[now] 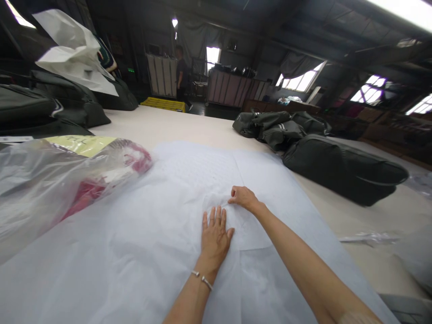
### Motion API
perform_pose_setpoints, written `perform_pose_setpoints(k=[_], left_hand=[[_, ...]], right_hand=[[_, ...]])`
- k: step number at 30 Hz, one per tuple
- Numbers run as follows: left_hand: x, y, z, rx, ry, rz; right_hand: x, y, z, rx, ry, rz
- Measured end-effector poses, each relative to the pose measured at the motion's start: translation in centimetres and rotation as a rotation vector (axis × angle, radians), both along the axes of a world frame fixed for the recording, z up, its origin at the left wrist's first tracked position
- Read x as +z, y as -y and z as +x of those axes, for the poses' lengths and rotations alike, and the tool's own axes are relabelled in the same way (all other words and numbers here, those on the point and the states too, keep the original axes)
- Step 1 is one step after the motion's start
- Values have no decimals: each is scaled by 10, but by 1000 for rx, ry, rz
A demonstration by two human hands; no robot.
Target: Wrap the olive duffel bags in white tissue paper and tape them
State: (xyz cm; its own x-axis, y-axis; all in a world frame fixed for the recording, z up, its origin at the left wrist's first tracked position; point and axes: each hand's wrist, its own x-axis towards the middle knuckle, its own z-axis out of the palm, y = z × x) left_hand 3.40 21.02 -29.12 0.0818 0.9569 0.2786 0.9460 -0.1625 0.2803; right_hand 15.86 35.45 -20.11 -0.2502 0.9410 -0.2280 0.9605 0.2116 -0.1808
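A white sheet [151,252] lies spread over the near middle of the table [199,126]. The left hand [216,236] rests flat on it, fingers straight; just beyond, to the right, the right hand [243,198] is curled at the sheet, though I can't tell whether it pinches any. A clear bag [67,189] sits left, dark bags [340,166] right. Far off, a person [181,74] is beside a yellow pallet [164,104].

One sheet [141,252]; over it, one left hand [215,238], one right hand [245,198]; at its left, one plastic bag [37,189]; beyond it, one person [182,72]; at its right, several overlapping bags [337,166], count unclear.
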Motion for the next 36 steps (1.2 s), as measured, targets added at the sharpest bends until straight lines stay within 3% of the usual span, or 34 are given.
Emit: perform_pose_setpoints(k=[7, 13, 16, 19, 22, 24, 28, 30, 33, 36], left_hand=[[-3, -2, 5, 33, 15, 9], [-4, -2, 5, 40, 0, -10], [-2, -2, 5, 38, 4, -7], [1, -1, 5, 33, 6, -14], [3, 0, 5, 33, -6, -24], [3, 0, 5, 30, -21, -33], [2, 0, 4, 30, -53, -47], [3, 0, 4, 39, -59, -58], [8, 0, 3, 36, -51, -85], [14, 0, 2, 31, -39, -117]], right_hand=[[-7, -5, -5, -48, 12, -1], [-15, -12, 23, -160, -69, 18], [-10, -11, 36, -227, -108, 99], [-7, -6, 28, -200, -164, 238], [-21, 5, 3, -40, -226, 335], [-39, 14, -14, 41, -227, 306], [-60, 18, -27, -17, -356, 100], [-52, 15, -25, -87, -475, 34], [-24, 23, -12, -163, -553, 56], [3, 72, 13, -129, -685, 132]])
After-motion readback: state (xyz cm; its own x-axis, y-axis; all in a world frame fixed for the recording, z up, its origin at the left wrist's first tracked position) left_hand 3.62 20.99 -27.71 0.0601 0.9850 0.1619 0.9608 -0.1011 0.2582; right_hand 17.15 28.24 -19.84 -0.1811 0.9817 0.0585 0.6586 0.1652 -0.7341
